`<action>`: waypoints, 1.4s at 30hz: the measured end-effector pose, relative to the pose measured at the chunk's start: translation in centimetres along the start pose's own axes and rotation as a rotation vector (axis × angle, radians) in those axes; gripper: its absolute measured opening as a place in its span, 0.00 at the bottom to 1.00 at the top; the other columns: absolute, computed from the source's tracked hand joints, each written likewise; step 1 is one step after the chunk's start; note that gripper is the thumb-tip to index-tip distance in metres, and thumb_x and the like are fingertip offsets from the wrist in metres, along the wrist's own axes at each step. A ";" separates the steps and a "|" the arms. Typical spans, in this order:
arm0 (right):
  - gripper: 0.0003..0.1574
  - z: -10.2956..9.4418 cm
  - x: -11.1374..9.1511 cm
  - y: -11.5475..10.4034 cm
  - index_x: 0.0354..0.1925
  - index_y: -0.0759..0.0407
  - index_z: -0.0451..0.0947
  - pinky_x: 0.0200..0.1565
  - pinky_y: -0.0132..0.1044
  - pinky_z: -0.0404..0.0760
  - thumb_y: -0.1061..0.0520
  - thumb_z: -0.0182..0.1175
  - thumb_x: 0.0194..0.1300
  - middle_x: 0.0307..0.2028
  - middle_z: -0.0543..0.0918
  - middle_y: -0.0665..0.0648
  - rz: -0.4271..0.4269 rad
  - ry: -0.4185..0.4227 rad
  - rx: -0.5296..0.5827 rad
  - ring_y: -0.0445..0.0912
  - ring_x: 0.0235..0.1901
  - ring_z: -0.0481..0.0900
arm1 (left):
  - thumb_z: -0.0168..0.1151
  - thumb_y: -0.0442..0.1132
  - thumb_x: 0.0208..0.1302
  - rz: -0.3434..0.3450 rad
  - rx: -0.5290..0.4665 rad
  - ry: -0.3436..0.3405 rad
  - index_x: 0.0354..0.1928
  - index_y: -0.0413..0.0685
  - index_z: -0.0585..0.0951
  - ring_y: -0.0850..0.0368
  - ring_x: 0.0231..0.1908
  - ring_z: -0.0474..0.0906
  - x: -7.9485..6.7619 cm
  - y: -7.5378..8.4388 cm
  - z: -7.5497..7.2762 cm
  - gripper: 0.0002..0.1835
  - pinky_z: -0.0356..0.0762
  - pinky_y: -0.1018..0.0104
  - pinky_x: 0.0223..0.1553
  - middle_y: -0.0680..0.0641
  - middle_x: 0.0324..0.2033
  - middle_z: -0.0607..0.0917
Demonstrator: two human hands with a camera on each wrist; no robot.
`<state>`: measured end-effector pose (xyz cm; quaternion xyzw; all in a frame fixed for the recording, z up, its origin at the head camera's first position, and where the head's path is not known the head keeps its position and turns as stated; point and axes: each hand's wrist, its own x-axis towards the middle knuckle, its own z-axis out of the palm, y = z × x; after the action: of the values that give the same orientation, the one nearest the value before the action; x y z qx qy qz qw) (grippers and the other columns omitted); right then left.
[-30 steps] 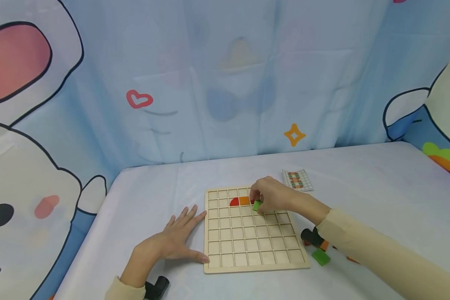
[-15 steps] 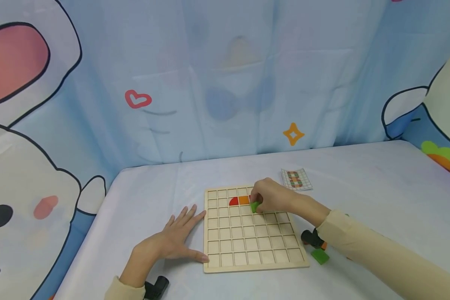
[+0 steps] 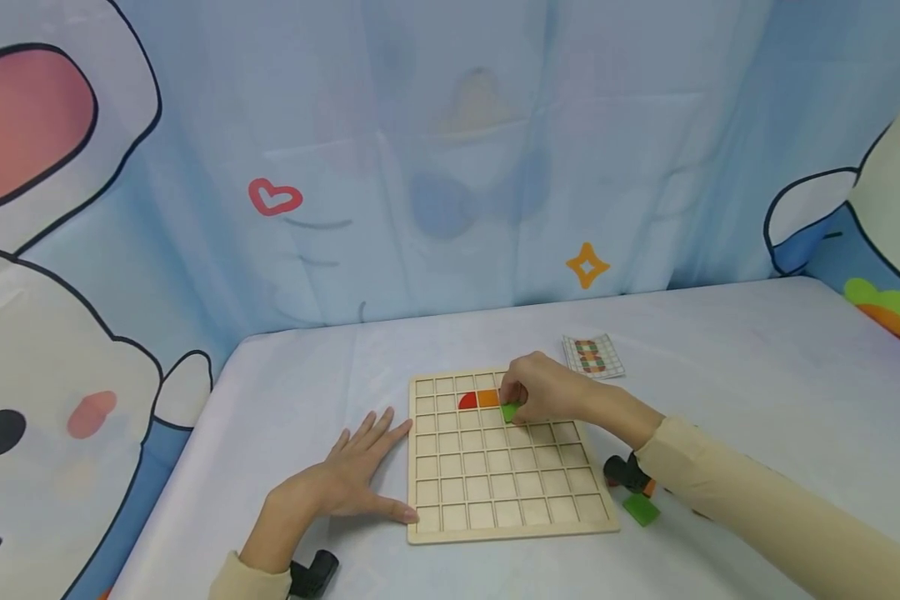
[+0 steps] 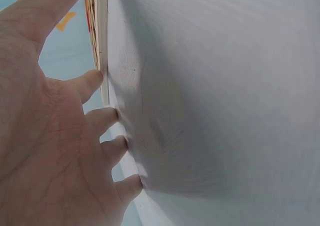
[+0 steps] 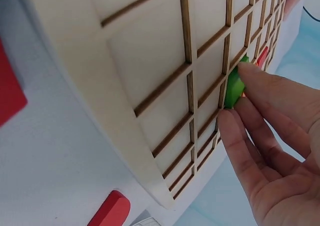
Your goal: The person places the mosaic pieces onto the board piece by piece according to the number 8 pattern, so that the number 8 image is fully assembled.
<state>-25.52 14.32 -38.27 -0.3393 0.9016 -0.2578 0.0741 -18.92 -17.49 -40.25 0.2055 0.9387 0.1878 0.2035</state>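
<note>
A wooden grid board (image 3: 487, 490) lies on the white-covered table. In its upper part, a red quarter-round tile (image 3: 468, 401) and an orange square tile (image 3: 488, 398) sit in neighbouring cells. My right hand (image 3: 546, 390) pinches a green tile (image 5: 234, 88) between thumb and fingers at the board's upper cells. Whether that tile lies fully in a cell is hard to tell, since the fingers partly cover it. Along the board's left edge my left hand (image 3: 354, 479) is spread on the table, its thumb and index finger touching the frame.
Right of the board lie a loose green tile (image 3: 641, 509) and an orange piece (image 3: 649, 488), partly behind the right wrist camera. Red pieces (image 5: 111, 210) show beside the board in the right wrist view. A printed pattern card (image 3: 594, 357) lies beyond the board's upper right corner.
The green tile in my right hand has shifted slightly left, and a dark red bit seen beside it is now hidden. My left hand has stayed in place.
</note>
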 end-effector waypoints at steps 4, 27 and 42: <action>0.09 0.0 -0.1 0.0 0.34 0.63 0.88 0.37 0.30 0.84 0.68 0.79 0.54 0.32 0.86 0.51 -0.004 -0.004 -0.001 0.37 0.32 0.81 | 0.80 0.64 0.52 -0.003 0.002 0.000 0.84 0.54 0.54 0.41 0.83 0.36 -0.1 0.1 0.0 0.64 0.36 0.37 0.80 0.42 0.84 0.44; 0.07 -3.5 -8.9 4.9 0.41 0.59 0.85 0.37 0.31 0.85 0.63 0.73 0.64 0.38 0.85 0.48 0.223 0.067 0.066 0.44 0.37 0.80 | 0.78 0.66 0.53 0.033 0.003 -0.001 0.84 0.53 0.53 0.39 0.82 0.36 -0.1 -0.1 0.1 0.64 0.37 0.35 0.79 0.41 0.84 0.45; 0.17 -4.0 -16.9 9.0 0.43 0.62 0.85 0.39 0.29 0.86 0.66 0.78 0.55 0.40 0.86 0.51 0.373 0.065 0.010 0.47 0.39 0.83 | 0.79 0.65 0.53 0.014 0.029 0.010 0.84 0.52 0.54 0.39 0.82 0.37 -0.1 0.1 0.1 0.63 0.38 0.34 0.79 0.41 0.84 0.46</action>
<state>-19.13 32.69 -40.14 -0.1575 0.9495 -0.2550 0.0931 -18.74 -17.41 -40.23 0.2142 0.9408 0.1763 0.1945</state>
